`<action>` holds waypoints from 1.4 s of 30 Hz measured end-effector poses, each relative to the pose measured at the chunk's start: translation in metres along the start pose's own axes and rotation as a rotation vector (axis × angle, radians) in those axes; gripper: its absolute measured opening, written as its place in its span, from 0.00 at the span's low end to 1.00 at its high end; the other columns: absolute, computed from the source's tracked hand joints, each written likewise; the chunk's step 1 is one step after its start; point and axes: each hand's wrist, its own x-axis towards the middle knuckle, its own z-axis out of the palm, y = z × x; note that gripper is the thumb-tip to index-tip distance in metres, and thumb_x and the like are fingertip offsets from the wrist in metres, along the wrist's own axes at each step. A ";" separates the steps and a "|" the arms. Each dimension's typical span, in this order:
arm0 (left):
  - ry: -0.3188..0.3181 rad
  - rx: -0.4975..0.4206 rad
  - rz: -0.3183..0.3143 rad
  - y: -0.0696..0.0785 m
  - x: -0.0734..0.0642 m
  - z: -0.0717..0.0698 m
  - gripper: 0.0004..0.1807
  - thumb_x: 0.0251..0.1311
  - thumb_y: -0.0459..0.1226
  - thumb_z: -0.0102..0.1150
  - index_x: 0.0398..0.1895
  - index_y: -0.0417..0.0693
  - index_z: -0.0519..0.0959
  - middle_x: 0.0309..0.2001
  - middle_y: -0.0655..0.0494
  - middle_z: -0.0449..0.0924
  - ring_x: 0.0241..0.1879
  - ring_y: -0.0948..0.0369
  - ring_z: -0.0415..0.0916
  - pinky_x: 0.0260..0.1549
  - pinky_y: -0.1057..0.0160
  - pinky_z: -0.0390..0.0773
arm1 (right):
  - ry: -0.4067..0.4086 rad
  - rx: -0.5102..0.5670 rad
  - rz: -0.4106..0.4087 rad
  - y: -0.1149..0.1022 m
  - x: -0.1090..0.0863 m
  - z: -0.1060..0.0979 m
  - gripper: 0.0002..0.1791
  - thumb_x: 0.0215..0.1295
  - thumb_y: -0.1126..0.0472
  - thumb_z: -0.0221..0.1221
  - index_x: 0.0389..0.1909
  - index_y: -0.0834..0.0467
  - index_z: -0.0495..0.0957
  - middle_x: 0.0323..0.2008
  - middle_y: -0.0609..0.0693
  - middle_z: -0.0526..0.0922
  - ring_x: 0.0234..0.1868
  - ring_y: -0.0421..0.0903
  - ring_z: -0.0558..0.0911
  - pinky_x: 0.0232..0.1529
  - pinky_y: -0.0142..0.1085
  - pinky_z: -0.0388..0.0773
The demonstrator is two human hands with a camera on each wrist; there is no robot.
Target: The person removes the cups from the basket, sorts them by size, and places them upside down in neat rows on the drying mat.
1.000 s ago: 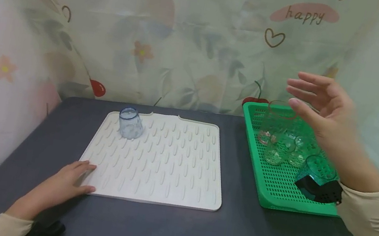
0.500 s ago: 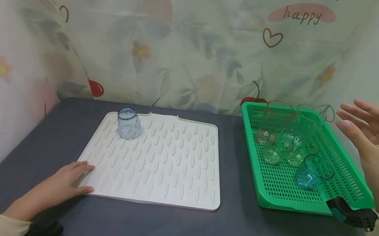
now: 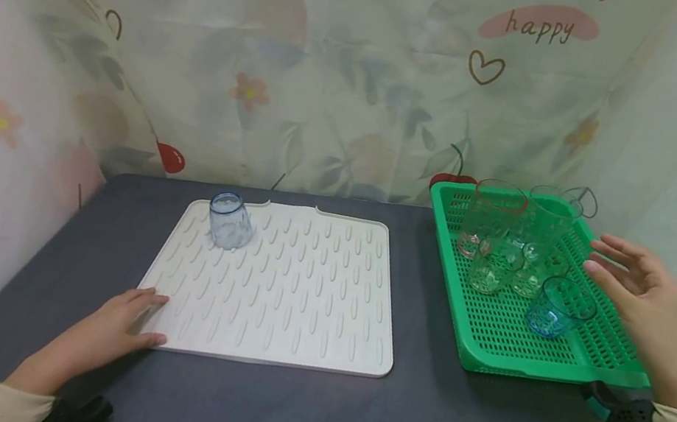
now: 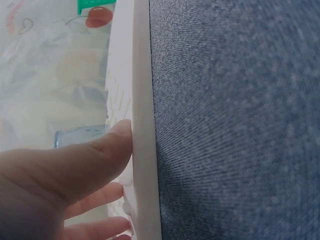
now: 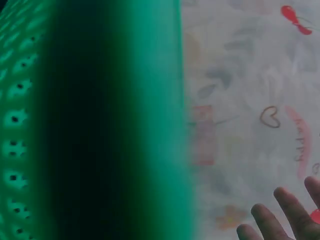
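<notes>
My left hand (image 3: 106,333) rests at the near left corner of a white ridged mat (image 3: 292,285). In the left wrist view its thumb (image 4: 107,152) lies along the mat's edge. A pale blue glass (image 3: 231,223) stands at the mat's far left, narrower end up. My right hand (image 3: 648,308) hovers over the right side of a green basket (image 3: 467,344), fingers loosely extended, holding nothing. Nearest to it in the basket is a bright blue glass (image 3: 553,314). Several clear glasses stand behind that one, including a pink-rimmed tall glass (image 3: 474,219) and a handled glass mug (image 3: 549,213).
A dark grey cloth (image 3: 304,414) covers the table. Behind and at both sides hangs a patterned curtain (image 3: 345,93). The basket's raised wall (image 5: 165,125) fills much of the right wrist view, blurred and close.
My right hand has moved right from above the glasses, then lowered and come slightly back left beside the basket's right side. The left hand and the pale blue glass have stayed put.
</notes>
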 end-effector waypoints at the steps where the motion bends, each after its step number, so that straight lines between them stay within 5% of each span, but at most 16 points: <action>1: -0.001 0.002 -0.001 0.000 0.000 0.000 0.41 0.52 0.53 0.68 0.62 0.34 0.70 0.64 0.25 0.61 0.63 0.31 0.60 0.58 0.33 0.63 | -0.016 -0.014 0.015 0.003 0.000 -0.001 0.27 0.70 0.61 0.56 0.68 0.48 0.66 0.53 0.24 0.72 0.49 0.16 0.73 0.41 0.11 0.69; 6: -0.013 0.017 -0.019 0.001 0.002 0.000 0.42 0.52 0.54 0.68 0.62 0.34 0.70 0.64 0.24 0.61 0.63 0.31 0.59 0.59 0.33 0.63 | -0.097 -0.155 0.106 0.016 0.002 -0.005 0.30 0.70 0.50 0.55 0.71 0.44 0.61 0.59 0.30 0.70 0.57 0.23 0.70 0.38 0.13 0.66; 12: -0.030 0.026 -0.036 0.000 0.004 0.000 0.43 0.52 0.55 0.67 0.63 0.35 0.69 0.65 0.24 0.60 0.64 0.31 0.58 0.59 0.32 0.62 | -0.224 -0.278 0.191 0.026 0.007 -0.005 0.37 0.70 0.43 0.53 0.75 0.50 0.54 0.71 0.62 0.60 0.70 0.61 0.63 0.37 0.16 0.65; 15: -0.020 0.025 -0.026 0.000 0.002 0.000 0.42 0.52 0.54 0.68 0.62 0.34 0.70 0.64 0.24 0.61 0.63 0.31 0.59 0.59 0.32 0.63 | -0.258 -0.270 0.197 0.030 0.008 -0.004 0.40 0.70 0.44 0.53 0.75 0.57 0.51 0.71 0.68 0.56 0.68 0.69 0.60 0.52 0.34 0.76; 19: 0.001 0.023 -0.001 -0.001 0.000 -0.001 0.41 0.51 0.52 0.68 0.61 0.34 0.71 0.63 0.24 0.62 0.62 0.31 0.60 0.57 0.32 0.64 | -0.293 -0.262 0.212 0.032 0.007 0.000 0.43 0.70 0.44 0.53 0.75 0.63 0.47 0.72 0.71 0.52 0.68 0.73 0.55 0.55 0.71 0.62; 35: -0.003 0.010 0.019 -0.003 0.003 0.001 0.41 0.51 0.52 0.69 0.61 0.33 0.70 0.63 0.24 0.62 0.62 0.31 0.60 0.57 0.33 0.64 | -0.414 -0.321 0.306 0.043 0.009 -0.003 0.54 0.67 0.39 0.55 0.76 0.62 0.33 0.73 0.74 0.37 0.70 0.76 0.46 0.55 0.72 0.60; 42: -0.011 0.013 0.010 -0.003 0.003 0.001 0.42 0.51 0.53 0.68 0.62 0.32 0.70 0.63 0.24 0.62 0.62 0.31 0.60 0.57 0.33 0.64 | -0.456 -0.356 0.333 0.048 0.012 -0.002 0.58 0.64 0.41 0.59 0.75 0.65 0.31 0.70 0.79 0.41 0.66 0.79 0.51 0.52 0.69 0.65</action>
